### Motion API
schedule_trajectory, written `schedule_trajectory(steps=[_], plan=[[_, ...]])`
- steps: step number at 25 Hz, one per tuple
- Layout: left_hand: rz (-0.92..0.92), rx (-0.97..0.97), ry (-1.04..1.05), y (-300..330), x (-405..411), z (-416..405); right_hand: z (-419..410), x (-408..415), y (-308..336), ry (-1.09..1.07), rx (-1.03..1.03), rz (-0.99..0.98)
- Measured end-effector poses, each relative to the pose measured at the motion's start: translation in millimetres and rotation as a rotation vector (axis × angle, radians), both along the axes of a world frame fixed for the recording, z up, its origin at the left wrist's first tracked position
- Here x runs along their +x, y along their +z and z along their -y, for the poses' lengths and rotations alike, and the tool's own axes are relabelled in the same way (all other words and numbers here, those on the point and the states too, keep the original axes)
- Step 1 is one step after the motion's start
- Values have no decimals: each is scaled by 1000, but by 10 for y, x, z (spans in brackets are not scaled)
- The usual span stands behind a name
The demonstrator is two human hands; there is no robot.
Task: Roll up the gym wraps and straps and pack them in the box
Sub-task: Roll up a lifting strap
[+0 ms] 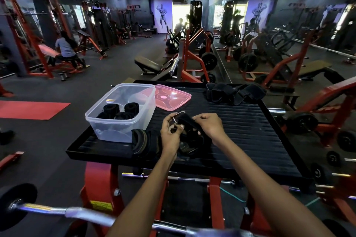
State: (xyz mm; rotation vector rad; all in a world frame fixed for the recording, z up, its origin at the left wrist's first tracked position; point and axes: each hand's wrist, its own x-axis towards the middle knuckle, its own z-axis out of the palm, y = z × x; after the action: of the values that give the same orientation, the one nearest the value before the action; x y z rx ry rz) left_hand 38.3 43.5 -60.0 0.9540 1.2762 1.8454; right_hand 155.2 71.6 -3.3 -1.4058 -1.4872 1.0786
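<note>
Both hands work above the near middle of the black ribbed platform (pixel 250 121). The left hand (pixel 170 132) has its fingers curled around a black strap (pixel 189 121) at the end bearing a metal ring (pixel 178 116); thumb and fingertips pinch the webbing just below the ring. The right hand (pixel 210 124) grips the same strap from the other side, fingers folded over its upper edge. The strap's lower part lies bunched on the platform beneath the hands; whether it is partly rolled cannot be determined, black on black.

A clear plastic box (pixel 119 115) stands at the platform's left side and holds several black rolled wraps (pixel 119 110). Its pink lid (pixel 171 97) lies flat just beside it, to the right. A padded strap (pixel 140 141) rests against the box's near corner, left of the left hand. A pile of loose black wraps (pixel 233 92) sits at the far edge, well apart from the hands.
</note>
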Motion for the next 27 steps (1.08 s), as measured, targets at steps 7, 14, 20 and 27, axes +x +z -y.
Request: schedule_trajectory(steps=[7, 14, 20, 27], plan=[[-81, 64, -13, 0, 11, 1, -57, -33, 95, 63, 48, 152], [-110, 100, 39, 21, 23, 25, -142, -230, 43, 6, 163, 266], [-285, 114, 81, 20, 28, 44, -225, -235, 84, 48, 214, 208], [-230, 60, 58, -4, 27, 26, -365, -313, 203, 308, 115, 317]])
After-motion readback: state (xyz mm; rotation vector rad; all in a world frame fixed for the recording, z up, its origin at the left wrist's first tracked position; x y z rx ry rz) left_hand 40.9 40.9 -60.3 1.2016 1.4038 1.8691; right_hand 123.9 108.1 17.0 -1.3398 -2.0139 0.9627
